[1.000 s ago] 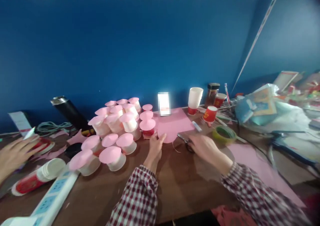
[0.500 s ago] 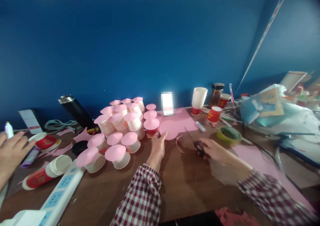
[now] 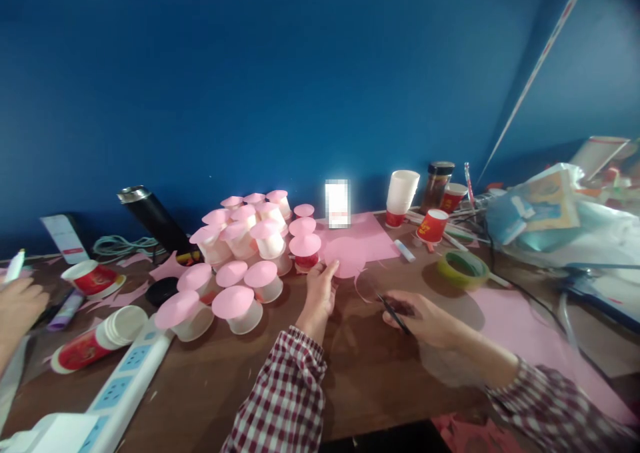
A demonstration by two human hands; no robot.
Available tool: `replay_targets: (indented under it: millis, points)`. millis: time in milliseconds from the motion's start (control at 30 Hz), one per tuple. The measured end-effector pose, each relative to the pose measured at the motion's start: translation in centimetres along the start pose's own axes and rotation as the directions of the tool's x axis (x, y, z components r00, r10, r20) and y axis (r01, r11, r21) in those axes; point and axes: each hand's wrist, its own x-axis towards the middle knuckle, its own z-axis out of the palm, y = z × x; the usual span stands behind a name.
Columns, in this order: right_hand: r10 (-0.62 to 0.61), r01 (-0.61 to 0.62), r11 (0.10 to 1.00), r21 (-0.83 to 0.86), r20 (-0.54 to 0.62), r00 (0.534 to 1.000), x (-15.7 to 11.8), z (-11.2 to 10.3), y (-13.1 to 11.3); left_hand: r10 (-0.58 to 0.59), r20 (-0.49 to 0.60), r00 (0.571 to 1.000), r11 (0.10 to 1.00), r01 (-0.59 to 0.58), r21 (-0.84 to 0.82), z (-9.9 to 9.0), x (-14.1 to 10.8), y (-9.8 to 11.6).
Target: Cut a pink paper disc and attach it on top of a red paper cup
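Near edge of tabletop: crumpled pink-red paper scraps, R of ctr. Near L: white power strip w/ white plug-in adapter on its near end; nested red/white paper cups on their side just beside strip. L hand: narrow pinch, thumb on top, on near edge of pink paper disc; disc ctr of tabletop, overlapping pink paper sheet behind. R hand: fingers wrapped round dark-handled scissors, tips aimed twd disc, apart from it; blades blurred. Thin curled pink strip betw. disc & scissors. L of L hand: clustered cups w/ pink conical tops. Far L: co-worker's hand holding white tube. R side: yellow-green tape roll lying flat; glue stick near sheet's R corner. Farther: red paper cup, upright cup stack, dark-lidded jar. Back L: black thermos, tilted. Behind all: blue wall.
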Motion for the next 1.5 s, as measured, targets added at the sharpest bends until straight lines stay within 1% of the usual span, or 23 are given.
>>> replay_targets:
  millis: [133,267,400,500,600,800,933,1000,1033,1100,1167,1200,1233,1300,1433,1500]
  points:
    - [-0.023,0.025,0.994,0.109,-0.014,1.0,1.4,0.3,0.5,-0.014,0.007,1.0,1.0,0.014,0.019,0.2,-0.1,-0.3]
    - [-0.021,0.022,0.985,0.171,-0.007,1.0,2.2,0.5,0.9,-0.021,0.026,0.999,0.999,0.02,0.033,0.4,-0.4,-0.4]
    - [0.022,-0.009,0.974,0.225,-0.057,0.998,2.4,0.8,1.0,-0.035,0.012,0.999,0.998,0.034,0.047,0.4,-0.5,-0.3]
    - [0.003,0.018,0.973,0.231,-0.09,0.996,2.4,1.0,1.1,-0.04,0.01,0.999,0.998,0.039,0.057,0.3,-0.4,-0.3]
    - [-0.034,0.052,0.981,0.187,-0.099,0.994,2.3,1.0,1.2,-0.037,0.024,0.999,0.997,0.035,0.072,0.3,-0.4,-0.3]
    - [-0.057,0.061,0.997,0.038,-0.112,0.992,1.9,0.5,1.1,-0.037,0.021,0.999,0.996,0.035,0.079,0.3,-0.5,-0.4]
    - [-0.061,0.058,0.997,-0.049,-0.065,0.996,1.3,0.2,0.9,-0.039,-0.003,0.999,0.995,0.04,0.09,0.2,-0.4,-0.3]
    - [-0.069,0.062,0.989,-0.131,-0.053,0.996,1.0,-0.2,1.1,-0.037,-0.013,0.999,0.995,0.038,0.092,0.2,-0.3,-0.2]
    - [-0.062,0.046,0.978,-0.202,-0.074,0.995,0.9,-0.5,1.3,-0.034,-0.015,0.999,0.995,0.035,0.091,0.2,-0.3,-0.2]
    - [-0.03,-0.043,0.923,-0.383,-0.182,0.983,0.8,-1.2,1.7,-0.028,-0.02,0.999,0.995,0.03,0.091,0.2,-0.2,-0.1]
    - [-0.013,-0.155,0.818,-0.554,-0.287,0.958,0.6,-2.2,2.2,-0.026,-0.028,0.999,0.995,0.028,0.095,0.2,-0.2,0.0]
    - [-0.01,-0.195,0.762,-0.618,-0.312,0.95,0.6,-2.7,2.4,-0.028,-0.033,0.999,0.995,0.031,0.098,0.2,-0.2,0.0]
    - [-0.009,-0.215,0.714,-0.666,-0.316,0.949,0.6,-3.2,2.7,-0.032,-0.037,0.999,0.994,0.035,0.1,0.2,-0.2,0.0]
    - [-0.013,-0.202,0.644,-0.738,-0.275,0.961,0.5,-4.1,3.3,-0.042,-0.038,0.998,0.994,0.045,0.103,0.1,-0.2,-0.1]
    - [-0.023,-0.115,0.57,-0.813,-0.156,0.987,0.5,-5.1,4.1,-0.056,0.0,0.998,0.992,0.056,0.11,-0.1,0.0,-0.4]
    - [-0.024,-0.097,0.538,-0.838,-0.13,0.991,0.4,-5.2,4.0,-0.056,0.024,0.998,0.992,0.053,0.113,-0.1,0.1,-0.6]
